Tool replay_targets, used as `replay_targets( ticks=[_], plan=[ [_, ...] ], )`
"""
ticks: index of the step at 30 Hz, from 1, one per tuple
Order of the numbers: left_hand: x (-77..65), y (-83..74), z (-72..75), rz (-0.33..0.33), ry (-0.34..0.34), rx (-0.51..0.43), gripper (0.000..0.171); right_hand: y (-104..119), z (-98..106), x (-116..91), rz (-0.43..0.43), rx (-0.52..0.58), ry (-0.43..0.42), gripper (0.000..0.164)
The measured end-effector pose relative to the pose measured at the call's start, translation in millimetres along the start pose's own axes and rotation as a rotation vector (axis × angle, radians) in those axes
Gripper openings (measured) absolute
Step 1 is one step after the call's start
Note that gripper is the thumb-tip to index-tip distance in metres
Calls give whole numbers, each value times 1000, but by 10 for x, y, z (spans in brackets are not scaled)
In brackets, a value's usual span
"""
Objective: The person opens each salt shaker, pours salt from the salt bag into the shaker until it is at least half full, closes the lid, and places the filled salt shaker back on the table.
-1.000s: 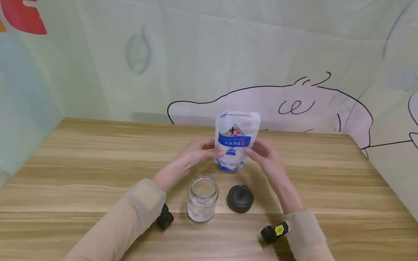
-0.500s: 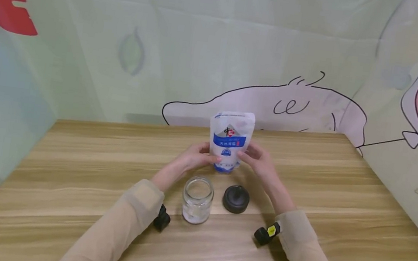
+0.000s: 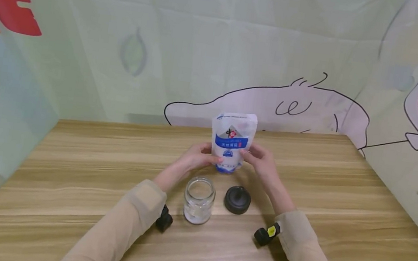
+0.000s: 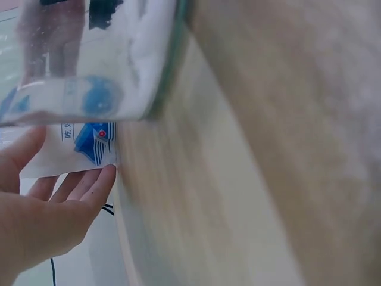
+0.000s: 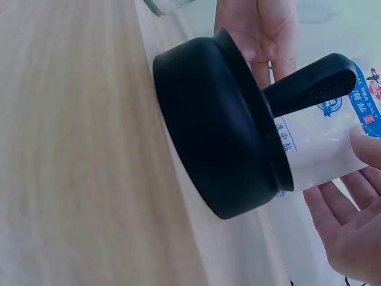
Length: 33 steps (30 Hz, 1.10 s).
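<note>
While left hand holds the pouch — thumb frontmost — right hand mirrors it.

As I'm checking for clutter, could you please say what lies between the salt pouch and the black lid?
In the head view, bare wooden table lies between the salt pouch and the black lid.

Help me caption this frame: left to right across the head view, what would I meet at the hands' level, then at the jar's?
Upper row: left hand → salt pouch → right hand. Lower row: left wrist camera → open glass jar → black lid → right wrist camera.
</note>
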<state>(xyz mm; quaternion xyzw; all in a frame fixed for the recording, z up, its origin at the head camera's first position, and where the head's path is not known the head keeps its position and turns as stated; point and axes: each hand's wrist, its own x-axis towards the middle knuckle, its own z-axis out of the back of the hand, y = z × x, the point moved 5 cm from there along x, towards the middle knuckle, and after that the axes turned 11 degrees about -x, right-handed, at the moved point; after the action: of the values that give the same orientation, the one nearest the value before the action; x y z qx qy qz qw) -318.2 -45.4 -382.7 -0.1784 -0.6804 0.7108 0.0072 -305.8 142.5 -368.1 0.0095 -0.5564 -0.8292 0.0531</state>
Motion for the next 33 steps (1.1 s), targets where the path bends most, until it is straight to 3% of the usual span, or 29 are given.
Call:
replay_targets(
  ticks=[14, 25, 33],
  plan=[
    [-4, -27, 2, 0, -7, 1, 59, 11, 16, -3, -28, 2, -18, 42],
    [-18, -69, 35, 29, -9, 68, 58, 21, 17, -12, -46, -7, -6, 43],
    [-33, -136, 45, 1, -22, 60, 57, 53, 36, -9, -40, -12, -20, 43]
  ],
)
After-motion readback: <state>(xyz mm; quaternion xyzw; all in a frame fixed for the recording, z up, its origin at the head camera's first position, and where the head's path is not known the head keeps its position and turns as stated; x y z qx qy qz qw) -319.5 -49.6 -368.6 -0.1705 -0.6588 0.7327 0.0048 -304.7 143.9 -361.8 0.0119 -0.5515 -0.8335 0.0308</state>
